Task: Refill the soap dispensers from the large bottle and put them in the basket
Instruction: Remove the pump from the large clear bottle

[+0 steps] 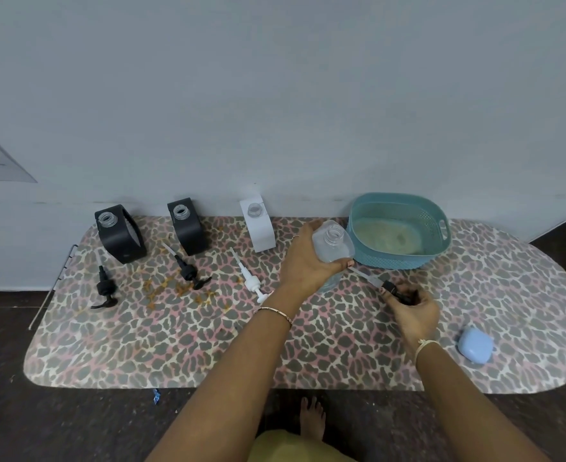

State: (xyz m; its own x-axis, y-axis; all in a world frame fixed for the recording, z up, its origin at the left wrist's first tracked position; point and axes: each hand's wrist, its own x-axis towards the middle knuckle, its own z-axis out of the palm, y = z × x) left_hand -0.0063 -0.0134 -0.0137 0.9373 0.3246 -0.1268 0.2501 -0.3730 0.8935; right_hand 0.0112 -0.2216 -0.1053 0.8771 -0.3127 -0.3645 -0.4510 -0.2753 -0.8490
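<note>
Well left of the basket [398,260], standing uncapped on the counter [141,345]: a row of dispensers [188,228]. Just left of the basket, gripped by the left hand [308,265]: clear bottle [333,243], tilted, open-necked, probably light, stiff, slippery, best held mid-body. Just in front of the basket, pinched in the right hand [415,311]: black pump [390,288].

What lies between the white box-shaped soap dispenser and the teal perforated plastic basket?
In the head view, the left hand grips a clear uncapped plastic bottle there, close beside the teal basket.
</note>
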